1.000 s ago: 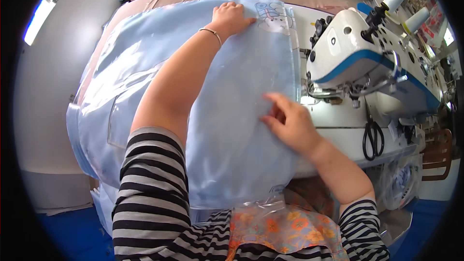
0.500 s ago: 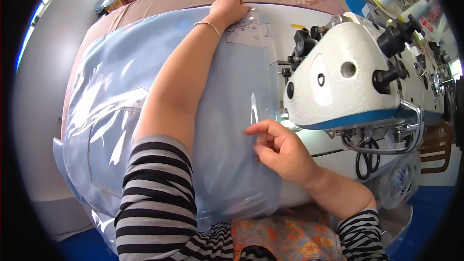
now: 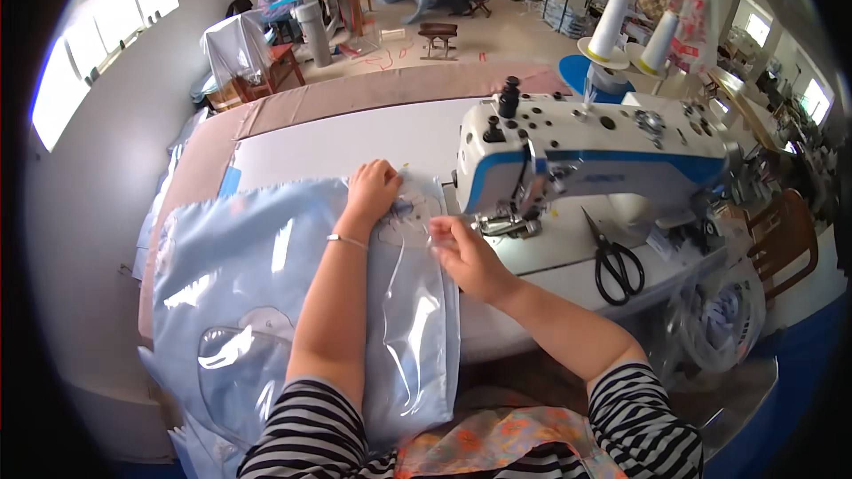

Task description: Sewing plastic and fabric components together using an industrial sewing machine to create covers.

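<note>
A glossy light blue sheet (image 3: 240,257) with a clear shiny face, a pocket and a pale printed cartoon figure lies over the table's left part and hangs off its near edge. My left hand (image 3: 374,188) has its fingers curled down on the sheet's far edge, beside the figure. Close by, my right hand (image 3: 470,257) is closed in a pinch at the sheet's right edge, its fingertips slightly blurred. Just right of that hand is the presser foot (image 3: 510,226) of a white and blue sewing machine (image 3: 595,155).
Black-handled scissors (image 3: 612,262) lie on the machine table (image 3: 311,142), right of my right hand. White thread cones (image 3: 610,25) stand behind the machine. A clear plastic bag (image 3: 719,319) hangs at the near right. Farther off are a stool (image 3: 437,35) and two people.
The view has tilted up. The sheet's far edge now lies nearer on the table, and my right hand has moved up its right edge, close to my left hand.
</note>
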`<state>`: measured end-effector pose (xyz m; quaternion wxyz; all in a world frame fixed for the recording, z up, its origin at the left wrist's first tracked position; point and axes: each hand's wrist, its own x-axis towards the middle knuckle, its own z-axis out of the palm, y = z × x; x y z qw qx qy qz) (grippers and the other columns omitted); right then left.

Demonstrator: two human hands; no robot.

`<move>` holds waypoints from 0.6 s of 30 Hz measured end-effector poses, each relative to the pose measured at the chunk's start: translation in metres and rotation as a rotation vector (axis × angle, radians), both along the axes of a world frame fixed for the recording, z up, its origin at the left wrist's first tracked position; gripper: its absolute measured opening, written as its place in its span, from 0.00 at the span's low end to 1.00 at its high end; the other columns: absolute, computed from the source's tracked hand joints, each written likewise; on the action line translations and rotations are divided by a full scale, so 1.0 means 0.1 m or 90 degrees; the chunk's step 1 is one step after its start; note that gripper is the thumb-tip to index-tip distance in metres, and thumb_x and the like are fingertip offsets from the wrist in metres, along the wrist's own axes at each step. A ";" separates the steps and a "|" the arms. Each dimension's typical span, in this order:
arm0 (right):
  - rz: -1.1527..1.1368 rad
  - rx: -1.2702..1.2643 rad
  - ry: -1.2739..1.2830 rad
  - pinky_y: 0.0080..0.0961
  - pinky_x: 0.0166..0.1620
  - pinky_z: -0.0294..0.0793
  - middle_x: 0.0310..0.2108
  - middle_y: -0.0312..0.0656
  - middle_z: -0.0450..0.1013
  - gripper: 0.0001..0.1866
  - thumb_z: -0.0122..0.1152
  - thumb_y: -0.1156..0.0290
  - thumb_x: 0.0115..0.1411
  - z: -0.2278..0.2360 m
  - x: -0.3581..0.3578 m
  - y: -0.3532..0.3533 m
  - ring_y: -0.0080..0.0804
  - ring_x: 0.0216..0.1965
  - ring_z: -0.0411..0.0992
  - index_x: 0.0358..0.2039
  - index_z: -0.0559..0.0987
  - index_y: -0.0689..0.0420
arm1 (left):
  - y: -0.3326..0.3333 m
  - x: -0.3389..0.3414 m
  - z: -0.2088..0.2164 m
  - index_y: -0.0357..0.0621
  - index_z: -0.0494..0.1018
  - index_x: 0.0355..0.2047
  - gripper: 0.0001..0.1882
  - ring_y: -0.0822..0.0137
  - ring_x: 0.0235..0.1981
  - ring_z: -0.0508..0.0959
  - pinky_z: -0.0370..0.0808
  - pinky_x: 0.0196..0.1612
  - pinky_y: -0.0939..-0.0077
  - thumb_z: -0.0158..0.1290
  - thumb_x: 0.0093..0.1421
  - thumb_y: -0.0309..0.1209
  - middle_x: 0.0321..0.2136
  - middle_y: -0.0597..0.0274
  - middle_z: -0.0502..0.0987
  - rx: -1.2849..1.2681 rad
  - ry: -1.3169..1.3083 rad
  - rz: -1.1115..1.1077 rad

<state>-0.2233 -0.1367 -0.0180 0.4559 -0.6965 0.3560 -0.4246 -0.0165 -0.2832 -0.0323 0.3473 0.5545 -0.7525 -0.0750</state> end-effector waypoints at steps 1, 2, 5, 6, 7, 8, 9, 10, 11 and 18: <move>-0.079 -0.092 0.028 0.27 0.54 0.71 0.50 0.46 0.67 0.23 0.50 0.79 0.62 -0.15 0.01 -0.03 0.33 0.54 0.68 0.58 0.62 0.61 | 0.20 0.00 0.01 0.41 0.74 0.29 0.08 0.56 0.32 0.76 0.72 0.40 0.63 0.56 0.55 0.33 0.26 0.56 0.76 0.014 0.057 0.002; -0.119 -0.135 0.062 0.34 0.58 0.68 0.50 0.51 0.68 0.23 0.53 0.79 0.60 -0.24 0.04 -0.03 0.43 0.57 0.67 0.57 0.64 0.61 | 0.39 0.06 0.04 0.41 0.74 0.29 0.08 0.56 0.32 0.76 0.72 0.40 0.63 0.56 0.55 0.33 0.26 0.56 0.76 0.007 0.054 0.003; -0.155 -0.344 0.228 0.38 0.61 0.64 0.49 0.54 0.68 0.23 0.55 0.77 0.58 -0.30 0.12 0.04 0.49 0.57 0.65 0.55 0.66 0.62 | 0.73 0.18 0.09 0.37 0.69 0.29 0.08 0.73 0.26 0.68 0.69 0.30 0.75 0.54 0.60 0.30 0.22 0.63 0.71 0.076 0.489 0.042; -0.113 -0.386 0.370 0.41 0.61 0.62 0.50 0.54 0.68 0.19 0.55 0.74 0.58 -0.32 0.16 0.02 0.52 0.56 0.65 0.50 0.70 0.61 | 0.85 0.14 0.21 0.37 0.69 0.29 0.08 0.72 0.26 0.69 0.69 0.30 0.74 0.54 0.60 0.29 0.22 0.61 0.72 0.039 0.463 0.021; -0.109 -0.381 0.367 0.41 0.61 0.62 0.50 0.54 0.68 0.19 0.55 0.74 0.58 -0.25 0.18 0.06 0.52 0.56 0.65 0.50 0.70 0.61 | 1.00 0.12 0.32 0.36 0.69 0.30 0.07 0.71 0.25 0.69 0.69 0.30 0.73 0.54 0.60 0.28 0.22 0.60 0.72 0.005 0.441 0.007; -0.046 -0.368 0.409 0.40 0.62 0.60 0.53 0.54 0.67 0.21 0.55 0.67 0.57 -0.19 0.17 0.10 0.50 0.57 0.64 0.51 0.71 0.60 | 1.07 0.02 0.42 0.38 0.69 0.30 0.07 0.73 0.25 0.68 0.68 0.29 0.76 0.54 0.60 0.28 0.21 0.62 0.71 -0.025 0.375 -0.039; 0.028 -0.348 0.448 0.38 0.63 0.58 0.56 0.53 0.66 0.23 0.55 0.61 0.57 -0.17 0.20 0.15 0.49 0.58 0.64 0.51 0.72 0.58 | 1.18 -0.14 0.52 0.39 0.69 0.29 0.07 0.75 0.25 0.67 0.66 0.29 0.78 0.53 0.61 0.29 0.21 0.65 0.70 -0.045 0.309 -0.077; 0.114 -0.252 0.496 0.36 0.60 0.61 0.52 0.45 0.71 0.19 0.52 0.60 0.58 -0.54 0.14 -0.06 0.44 0.55 0.67 0.47 0.75 0.54 | 1.27 -0.48 0.66 0.38 0.69 0.30 0.07 0.69 0.24 0.69 0.68 0.29 0.74 0.54 0.60 0.29 0.21 0.60 0.72 -0.032 0.244 -0.109; 0.058 -0.269 0.132 0.34 0.56 0.66 0.46 0.40 0.74 0.15 0.50 0.61 0.59 -0.42 0.35 0.00 0.37 0.51 0.69 0.44 0.77 0.52 | 1.33 -0.58 0.67 0.38 0.70 0.31 0.08 0.64 0.24 0.72 0.70 0.30 0.71 0.55 0.59 0.30 0.22 0.55 0.74 -0.017 0.182 -0.106; -0.086 -0.377 0.283 0.35 0.43 0.75 0.37 0.47 0.74 0.10 0.54 0.75 0.55 -0.25 -0.11 0.66 0.46 0.41 0.73 0.39 0.76 0.57 | 1.08 -0.75 0.06 0.38 0.72 0.29 0.09 0.48 0.31 0.75 0.72 0.36 0.62 0.57 0.53 0.30 0.27 0.51 0.76 0.040 -0.002 -0.161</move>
